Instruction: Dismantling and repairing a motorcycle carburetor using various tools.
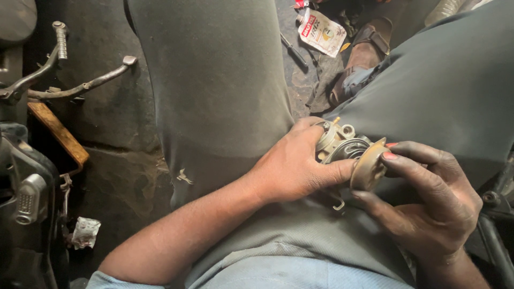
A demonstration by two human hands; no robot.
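Close in, over the lap, both hands are on one part. The right hand (433, 203) curls round a round, dull brass-coloured cap (368, 168), fingers bent over its rim from above and thumb pressing from below: a firm clasp, not a fist. The cap sits edge-on against the end of a small grey metal carburettor body (337, 143), and I cannot tell whether the two are seated or just touching. The left hand (297, 166) wraps that body from the other side, fingers closed over the top, thumb laid along the lower edge right up to the cap. The whole piece rests between the thighs, just above the grey trousers (225, 96).

Further out, on the dark floor at the left, a crumpled bit of paper (84, 232) lies beside motorcycle parts, with a kick lever (88, 83) standing above it. Far up, beyond the knees, a white pouch (321, 32) lies flat near a sandalled foot (369, 48).
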